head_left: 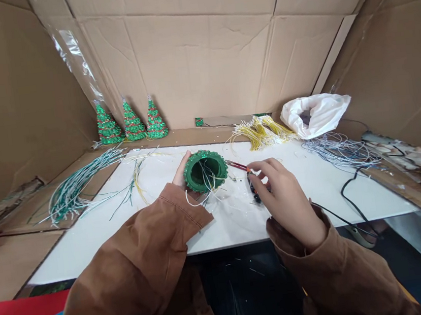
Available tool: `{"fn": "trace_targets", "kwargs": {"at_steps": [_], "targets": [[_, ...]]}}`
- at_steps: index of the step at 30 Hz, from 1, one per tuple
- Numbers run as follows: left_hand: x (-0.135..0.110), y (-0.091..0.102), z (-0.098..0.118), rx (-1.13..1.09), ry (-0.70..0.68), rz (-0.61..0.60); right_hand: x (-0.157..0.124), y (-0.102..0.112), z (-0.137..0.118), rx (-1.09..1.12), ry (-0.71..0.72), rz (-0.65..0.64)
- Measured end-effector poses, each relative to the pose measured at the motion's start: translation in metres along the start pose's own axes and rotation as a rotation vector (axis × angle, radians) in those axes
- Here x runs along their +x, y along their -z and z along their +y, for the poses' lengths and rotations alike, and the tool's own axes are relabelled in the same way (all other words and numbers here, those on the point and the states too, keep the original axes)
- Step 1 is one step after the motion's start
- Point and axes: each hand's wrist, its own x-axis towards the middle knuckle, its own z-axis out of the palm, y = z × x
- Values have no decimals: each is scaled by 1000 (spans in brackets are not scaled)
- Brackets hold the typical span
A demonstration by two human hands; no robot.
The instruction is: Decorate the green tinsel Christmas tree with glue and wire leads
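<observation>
My left hand (180, 175) is closed around the side of a small green Christmas tree (220, 172), mostly hidden behind it. The tree is turned so that its hollow round base faces me. Thin white, yellow and dark wires (210, 182) come out of the hollow and spill over its lower rim. To the right, my right hand (278, 185) has its fingers curled over a slim red-and-black hand tool (239, 165), whose tip points left to the tree. Its kind is unclear because the fingers cover part of it.
Three finished-looking decorated trees (134, 120) stand at the back left. Bundles of green-white wires (79, 186), yellow-white wires (263, 131) and bluish wires (342, 150) lie around the white board (101, 237). A white plastic bag (328, 115) sits back right; a black cable (347, 189) loops nearby. Cardboard walls surround everything.
</observation>
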Motion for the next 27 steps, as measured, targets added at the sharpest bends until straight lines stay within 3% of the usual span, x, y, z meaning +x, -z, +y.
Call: {"fn": "trace_targets", "kwargs": {"at_steps": [5,10,14,18,27], "targets": [[3,0,-2,32,-32,-37,19,5,-37,52,71,-21],[1,-4,-4,62,-8,-44,27,-30,-50,-7,177,-211],[5,-1,-5,96,-62,-95,26,-60,-50,-53,265,-153],[9,2,-8,146,-122,-113,27,-79,-43,-41,249,-181],[5,2,-17,248,-110,-134,24,-95,-35,182,195,-96]]}}
